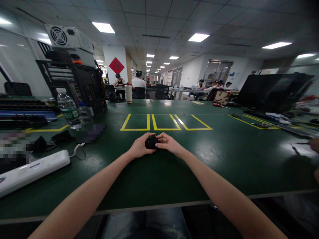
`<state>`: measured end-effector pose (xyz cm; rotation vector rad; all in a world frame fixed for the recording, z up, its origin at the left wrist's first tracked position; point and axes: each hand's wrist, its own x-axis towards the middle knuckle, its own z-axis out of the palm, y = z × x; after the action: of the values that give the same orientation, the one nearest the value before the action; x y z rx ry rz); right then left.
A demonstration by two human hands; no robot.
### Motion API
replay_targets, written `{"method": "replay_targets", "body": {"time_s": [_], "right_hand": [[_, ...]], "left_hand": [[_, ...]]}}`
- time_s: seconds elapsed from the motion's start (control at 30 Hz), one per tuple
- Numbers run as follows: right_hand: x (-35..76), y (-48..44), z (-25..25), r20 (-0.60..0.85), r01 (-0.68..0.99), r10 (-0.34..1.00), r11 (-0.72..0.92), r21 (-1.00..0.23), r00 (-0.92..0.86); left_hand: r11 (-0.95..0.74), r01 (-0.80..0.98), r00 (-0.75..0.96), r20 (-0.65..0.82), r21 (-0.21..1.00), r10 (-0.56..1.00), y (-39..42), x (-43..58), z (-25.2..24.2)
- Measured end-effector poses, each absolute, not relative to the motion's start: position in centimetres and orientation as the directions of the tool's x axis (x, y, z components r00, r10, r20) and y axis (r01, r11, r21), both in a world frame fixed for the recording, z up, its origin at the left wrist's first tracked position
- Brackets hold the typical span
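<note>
Between my two hands, just above or on the green tabletop, is a small round black object whose kind I cannot make out. My left hand curls around its left side, thumb below and fingers above. From the right, my right hand grips it with thumb and fingertips. Parts of the object are hidden by the fingers. Just beyond the hands, yellow tape outlines mark the table in a row.
On the left stand a white power strip, a water bottle and an open computer case. A white tumbler is at the back. Rightward are a black monitor, a screwdriver and another person's hand.
</note>
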<state>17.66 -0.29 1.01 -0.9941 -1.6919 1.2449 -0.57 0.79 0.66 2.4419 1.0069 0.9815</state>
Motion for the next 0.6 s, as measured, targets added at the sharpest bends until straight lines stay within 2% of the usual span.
{"method": "replay_targets", "body": {"time_s": [0.13,0.27,0.47,0.6], "right_hand": [[17.41,-0.22,0.89,0.126,0.084,0.927,0.166,-0.983,-0.353],[17.3,0.02,0.71,0.108,0.116,0.941,0.152,-0.982,-0.322],[17.75,-0.16,0.95,0.193,0.194,0.908,0.28,-0.94,-0.373],[17.64,-0.45,1.15,0.152,0.164,0.913,0.228,-0.96,-0.379]], "left_hand": [[-0.693,0.5,0.516,0.465,0.519,0.72,0.68,-0.52,0.76],[-0.691,0.508,0.514,0.462,0.514,0.723,0.73,-0.55,0.71],[-0.706,0.504,0.527,0.47,0.497,0.708,0.76,-0.65,0.56],[-0.716,0.514,0.528,0.484,0.472,0.698,0.58,-0.57,0.6]]}}
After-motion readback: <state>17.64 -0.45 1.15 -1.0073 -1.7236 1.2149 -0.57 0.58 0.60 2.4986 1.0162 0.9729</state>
